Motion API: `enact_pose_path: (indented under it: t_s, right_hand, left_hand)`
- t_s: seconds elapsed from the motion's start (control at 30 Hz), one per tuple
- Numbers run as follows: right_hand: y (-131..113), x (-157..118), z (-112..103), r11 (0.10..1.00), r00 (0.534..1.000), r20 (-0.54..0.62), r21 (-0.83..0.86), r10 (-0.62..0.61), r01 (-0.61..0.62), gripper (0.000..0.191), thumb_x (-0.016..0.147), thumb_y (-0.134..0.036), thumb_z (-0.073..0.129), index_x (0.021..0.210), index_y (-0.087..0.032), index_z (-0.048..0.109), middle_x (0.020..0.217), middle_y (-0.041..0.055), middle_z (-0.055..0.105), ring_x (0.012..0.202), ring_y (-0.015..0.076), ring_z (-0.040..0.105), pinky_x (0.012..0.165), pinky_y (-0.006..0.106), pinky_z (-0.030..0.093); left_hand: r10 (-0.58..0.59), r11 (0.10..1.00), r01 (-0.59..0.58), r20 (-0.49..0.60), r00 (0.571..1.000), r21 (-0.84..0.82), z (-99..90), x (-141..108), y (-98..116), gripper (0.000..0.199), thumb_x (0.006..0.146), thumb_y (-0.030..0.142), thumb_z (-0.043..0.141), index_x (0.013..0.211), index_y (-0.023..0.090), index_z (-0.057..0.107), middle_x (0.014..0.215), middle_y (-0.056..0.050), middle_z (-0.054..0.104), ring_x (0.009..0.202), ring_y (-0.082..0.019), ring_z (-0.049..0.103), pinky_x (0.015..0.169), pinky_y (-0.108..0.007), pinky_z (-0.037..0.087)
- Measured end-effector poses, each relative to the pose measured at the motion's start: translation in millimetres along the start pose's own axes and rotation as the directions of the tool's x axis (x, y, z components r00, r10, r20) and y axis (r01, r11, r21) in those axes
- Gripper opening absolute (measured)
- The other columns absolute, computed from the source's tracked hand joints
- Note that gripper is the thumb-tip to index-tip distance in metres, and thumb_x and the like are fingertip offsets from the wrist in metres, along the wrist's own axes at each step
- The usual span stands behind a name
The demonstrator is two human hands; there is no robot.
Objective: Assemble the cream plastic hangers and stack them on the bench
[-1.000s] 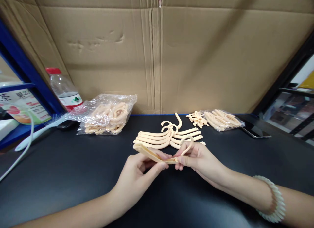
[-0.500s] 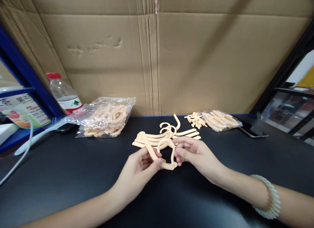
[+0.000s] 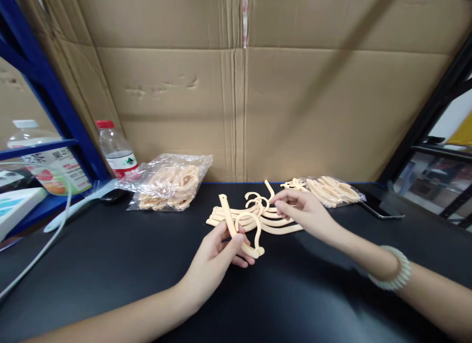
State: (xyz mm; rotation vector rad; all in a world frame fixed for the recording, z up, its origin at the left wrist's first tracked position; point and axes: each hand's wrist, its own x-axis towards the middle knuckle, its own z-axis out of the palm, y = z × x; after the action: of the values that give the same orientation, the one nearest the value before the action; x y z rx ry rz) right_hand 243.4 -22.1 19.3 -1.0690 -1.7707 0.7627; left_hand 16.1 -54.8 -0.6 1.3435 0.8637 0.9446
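Note:
A cream hanger arm with a curved hook (image 3: 258, 230) joined at its end is pinched in my left hand (image 3: 217, 252), above the black table. My right hand (image 3: 304, 213) hovers over the right side of a pile of cream hanger pieces (image 3: 278, 230), its fingers bent and apart, with nothing seen in them. Behind that hand lie small cream parts (image 3: 295, 184), partly hidden, beside a clear bag of hooks (image 3: 332, 190).
A larger plastic bag of cream pieces (image 3: 171, 183) sits at the left, near a red-capped bottle (image 3: 117, 149), a pale-handled brush (image 3: 77, 205) and a white cable (image 3: 55, 254). A phone (image 3: 383, 210) lies at the right. Cardboard (image 3: 165, 102) stands behind the black table (image 3: 129, 264).
My right hand has let go of the hook and moved up and right over the pile. My left hand still holds the joined pieces. The camera view has shifted slightly.

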Motion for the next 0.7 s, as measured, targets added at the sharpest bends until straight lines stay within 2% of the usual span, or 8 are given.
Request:
enact_pose_path:
  t_s: [0.07, 0.13, 0.27, 0.4, 0.5, 0.6, 0.67, 0.7]
  right_hand:
    - [8.6, 22.9, -16.5, 0.935, 0.996, 0.044, -0.343, -0.074, 0.084, 0.016, 0.087, -0.027, 0.054, 0.090, -0.016, 0.064, 0.070, 0.0023, 0.063, 0.061, 0.0127, 0.055, 0.058, 0.025, 0.043]
    - [20.3, 44.6, -28.8, 0.780, 0.991, 0.130, -0.616, -0.040, 0.113, 0.017, 0.087, -0.017, 0.050, 0.093, -0.015, 0.065, 0.072, 0.0032, 0.065, 0.061, 0.0130, 0.057, 0.058, 0.024, 0.042]
    - [42.1, 69.1, -36.1, 0.700, 0.949, 0.311, -0.669, -0.043, 0.251, 0.024, 0.072, -0.003, 0.058, 0.089, -0.016, 0.070, 0.080, 0.0050, 0.066, 0.065, 0.0135, 0.057, 0.063, 0.024, 0.042]
    - [49.9, 70.9, -34.3, 0.673, 0.908, 0.400, -0.637, -0.128, 0.376, 0.017, 0.074, -0.006, 0.057, 0.073, -0.018, 0.069, 0.087, 0.0059, 0.065, 0.071, 0.0140, 0.057, 0.067, 0.025, 0.041]
    - [48.8, 66.0, -36.1, 0.682, 0.926, 0.318, -0.632, -0.205, 0.368, 0.010, 0.075, -0.010, 0.057, 0.074, -0.017, 0.065, 0.076, 0.0035, 0.062, 0.066, 0.0138, 0.054, 0.064, 0.026, 0.039]
    - [42.4, 53.1, -35.7, 0.727, 0.956, 0.120, -0.626, -0.269, 0.283, 0.012, 0.082, -0.018, 0.050, 0.089, -0.017, 0.060, 0.065, -0.0003, 0.056, 0.056, 0.0121, 0.050, 0.057, 0.025, 0.038]
    - [33.8, 38.2, -31.1, 0.862, 0.969, -0.054, -0.471, -0.240, 0.188, 0.015, 0.088, -0.025, 0.045, 0.096, -0.018, 0.054, 0.060, -0.0027, 0.053, 0.048, 0.0109, 0.047, 0.050, 0.023, 0.037]
    - [28.0, 29.2, -27.6, 0.949, 0.976, -0.135, -0.289, -0.168, 0.124, 0.016, 0.089, -0.029, 0.045, 0.098, -0.019, 0.052, 0.058, -0.0034, 0.054, 0.044, 0.0103, 0.047, 0.046, 0.022, 0.036]
  left_hand:
    - [0.006, 1.000, -0.006, 0.007, 1.000, -0.002, -0.2, -0.2, -2.0, 0.033, 0.085, 0.046, 0.059, 0.094, 0.016, 0.050, 0.074, -0.001, 0.061, 0.064, -0.014, 0.066, 0.056, -0.021, 0.052]
    - [0.018, 1.000, -0.018, 0.016, 1.000, 0.005, -0.4, -0.3, -3.4, 0.035, 0.085, 0.049, 0.057, 0.094, 0.016, 0.050, 0.072, 0.001, 0.059, 0.062, -0.014, 0.065, 0.051, -0.020, 0.051]
    - [0.001, 1.000, -0.001, 0.040, 0.999, 0.000, -0.3, -0.3, -3.1, 0.039, 0.084, 0.054, 0.056, 0.094, 0.017, 0.049, 0.071, 0.003, 0.055, 0.057, -0.014, 0.065, 0.046, -0.019, 0.049]
    - [-0.011, 1.000, 0.012, 0.066, 0.998, -0.029, 0.1, 0.3, -1.6, 0.043, 0.083, 0.056, 0.056, 0.098, 0.016, 0.048, 0.078, -0.001, 0.061, 0.059, -0.013, 0.065, 0.050, -0.020, 0.049]
    - [-0.015, 0.999, 0.019, 0.097, 0.995, -0.039, -0.1, 0.9, -1.9, 0.047, 0.083, 0.057, 0.054, 0.102, 0.015, 0.047, 0.082, -0.005, 0.066, 0.061, -0.013, 0.064, 0.051, -0.020, 0.048]
    - [-0.018, 0.999, 0.021, 0.098, 0.995, -0.034, -0.9, 1.1, -2.4, 0.048, 0.085, 0.058, 0.051, 0.105, 0.016, 0.044, 0.082, -0.007, 0.068, 0.056, -0.012, 0.063, 0.047, -0.018, 0.045]
    - [-0.024, 0.999, 0.028, 0.103, 0.994, -0.035, -1.5, 1.0, -2.4, 0.046, 0.087, 0.058, 0.048, 0.107, 0.017, 0.042, 0.081, -0.006, 0.068, 0.049, -0.011, 0.061, 0.043, -0.018, 0.043]
    - [-0.027, 0.999, 0.031, 0.108, 0.994, -0.038, -1.7, 1.0, -2.4, 0.045, 0.088, 0.058, 0.047, 0.107, 0.018, 0.040, 0.079, -0.005, 0.068, 0.046, -0.010, 0.060, 0.042, -0.018, 0.042]
